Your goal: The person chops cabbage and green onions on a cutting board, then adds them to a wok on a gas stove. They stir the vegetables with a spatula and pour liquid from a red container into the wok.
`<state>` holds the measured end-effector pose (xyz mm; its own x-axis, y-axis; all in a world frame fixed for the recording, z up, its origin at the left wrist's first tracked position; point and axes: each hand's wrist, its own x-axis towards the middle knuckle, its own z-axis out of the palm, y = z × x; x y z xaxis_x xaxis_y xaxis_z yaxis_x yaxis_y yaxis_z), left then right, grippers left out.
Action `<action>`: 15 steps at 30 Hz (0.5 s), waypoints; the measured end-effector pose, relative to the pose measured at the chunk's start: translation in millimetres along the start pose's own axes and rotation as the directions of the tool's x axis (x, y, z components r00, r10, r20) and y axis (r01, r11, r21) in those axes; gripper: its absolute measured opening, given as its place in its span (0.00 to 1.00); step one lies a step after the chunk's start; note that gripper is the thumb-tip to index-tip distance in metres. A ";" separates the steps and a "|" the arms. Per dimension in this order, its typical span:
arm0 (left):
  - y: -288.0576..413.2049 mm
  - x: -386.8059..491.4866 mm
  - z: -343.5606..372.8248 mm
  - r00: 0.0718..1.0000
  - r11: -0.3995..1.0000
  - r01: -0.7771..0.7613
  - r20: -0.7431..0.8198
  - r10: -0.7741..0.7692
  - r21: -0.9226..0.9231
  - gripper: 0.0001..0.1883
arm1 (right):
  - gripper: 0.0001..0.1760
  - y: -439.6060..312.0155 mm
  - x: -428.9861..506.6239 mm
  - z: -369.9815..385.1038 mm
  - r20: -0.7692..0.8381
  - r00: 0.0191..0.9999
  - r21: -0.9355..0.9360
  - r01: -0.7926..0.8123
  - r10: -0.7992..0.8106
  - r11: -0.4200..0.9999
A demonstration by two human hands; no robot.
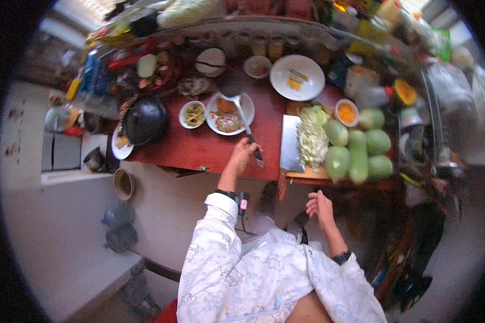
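Observation:
My left hand [242,155] grips the black handle of a long-handled metal cooking utensil [243,115]. Its dark, blurred head lies over the far rim of a white plate [249,105] holding cooked food. Left of that plate is a small white bowl [194,114] of pale pieces. Below the table's front edge hangs my right hand [321,208], empty, its fingers loosely bent and apart. The nearest thing to it is a cleaver [292,141], whose wooden handle juts past the edge. Shredded pale-green vegetable [313,141] is heaped beside the blade on a wooden cutting board [311,173].
Several green gourds [358,157] crowd the board's right side, near a bowl of orange shreds [346,113]. Behind stands a large white bowl [297,76]. A black wok [144,120] occupies the left end of the red table [186,151]. A cut pumpkin [405,92] sits far right.

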<state>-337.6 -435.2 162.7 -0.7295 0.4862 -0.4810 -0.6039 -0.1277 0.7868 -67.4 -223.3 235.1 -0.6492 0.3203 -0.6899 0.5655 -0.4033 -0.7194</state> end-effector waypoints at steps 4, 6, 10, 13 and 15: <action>-11.8 14.9 -20.9 0.995 0.996 0.094 -0.024 -0.094 -0.009 0.08 | 0.24 20.4 18.6 -6.1 -0.089 0.995 -0.131 -0.048 0.037 0.990; -15.0 16.3 -24.9 0.994 0.995 0.091 -0.065 -0.088 0.041 0.10 | 0.22 31.0 30.8 -0.3 -0.074 0.995 -0.194 -0.081 0.068 0.978; -16.3 16.1 -22.0 0.992 0.996 0.091 -0.086 -0.090 0.014 0.09 | 0.25 45.8 51.1 36.4 -0.032 0.996 -0.379 0.067 -0.086 0.923; -15.6 13.7 -18.2 0.983 0.992 0.122 -0.146 -0.115 0.043 0.11 | 0.29 43.9 63.8 67.6 -0.052 0.995 -0.443 0.055 -0.086 0.895; -16.0 11.3 -18.4 0.982 0.988 0.136 -0.142 -0.125 0.073 0.11 | 0.30 38.0 71.2 83.4 -0.063 0.998 -0.392 -0.040 0.017 0.919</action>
<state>-342.0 -443.6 137.6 -0.6865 0.3710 -0.6254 -0.6725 0.0033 0.7401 -134.5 -287.4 165.3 -0.6061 0.3671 -0.7056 0.7453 -0.0477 -0.6650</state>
